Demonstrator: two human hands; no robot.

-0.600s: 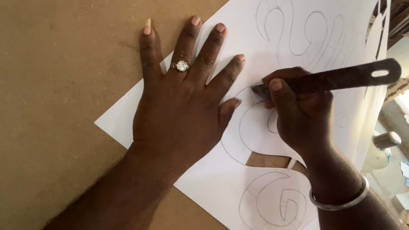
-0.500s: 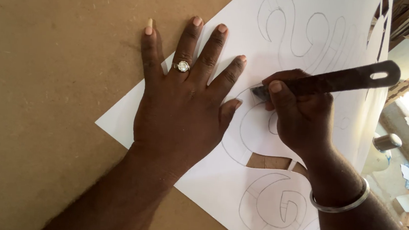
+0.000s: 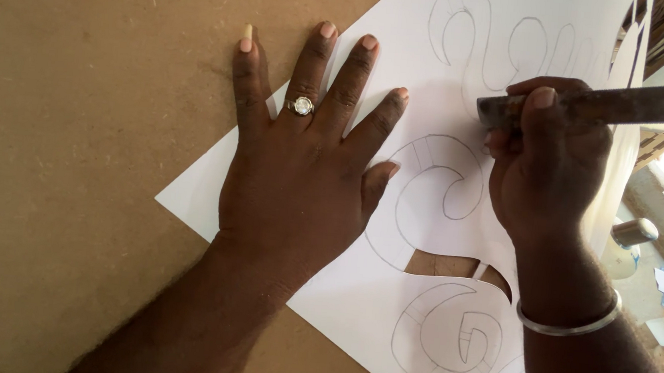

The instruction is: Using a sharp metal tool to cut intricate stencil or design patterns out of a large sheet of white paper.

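On the brown board (image 3: 71, 148), a white paper sheet (image 3: 384, 327) lies at an angle, running from near-centre out to the far right; pencilled scroll and curl outlines cover it. Left hand (image 3: 300, 184) is pressed flat, palm down, fingers spread, not gripping anything: heel and thumb sit on the sheet's left part, the outer fingertips reach past its far-left edge onto bare board. Ring (image 3: 302, 105) on one finger. Right hand (image 3: 550, 165) is just right of the left, closed tight around a dark flat metal blade (image 3: 619, 108); the tool's long end runs off to the right edge, its short blunt end pokes out left of the fist, directly over the sheet between two pencilled curls. Can't tell if the tip touches the paper. Bangle (image 3: 568, 323) on the right wrist. Near the right forearm, a cut-out gap (image 3: 441, 264) in the sheet shows board through it. No containers on the board; small clutter at lower right beyond the board edge, too blurred to identify.
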